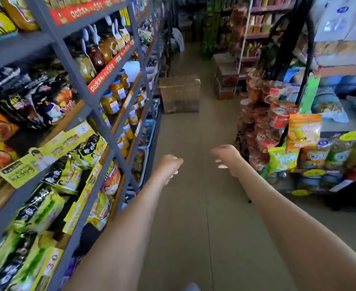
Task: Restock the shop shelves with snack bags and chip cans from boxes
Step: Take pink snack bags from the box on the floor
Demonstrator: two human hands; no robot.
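Observation:
Both my arms reach forward over the aisle floor. My left hand (pixel 169 165) hangs with loosely curled fingers and holds nothing. My right hand (pixel 225 156) is also empty, its fingers drooping downward. A brown cardboard box (pixel 180 94) stands on the floor further down the aisle, beside the left shelving. Green-and-black snack bags (pixel 47 206) fill the lower left shelves. Orange and yellow snack bags (pixel 304 131) hang on the right-hand display. The picture is blurred by motion.
The grey metal shelving (pixel 101 114) on the left carries jars (pixel 112 101) and sauce pouches. Stacked red instant-noodle cups (pixel 265 127) and cartons (pixel 225 80) crowd the aisle's right side. The tiled floor (pixel 193 206) runs between the two sides.

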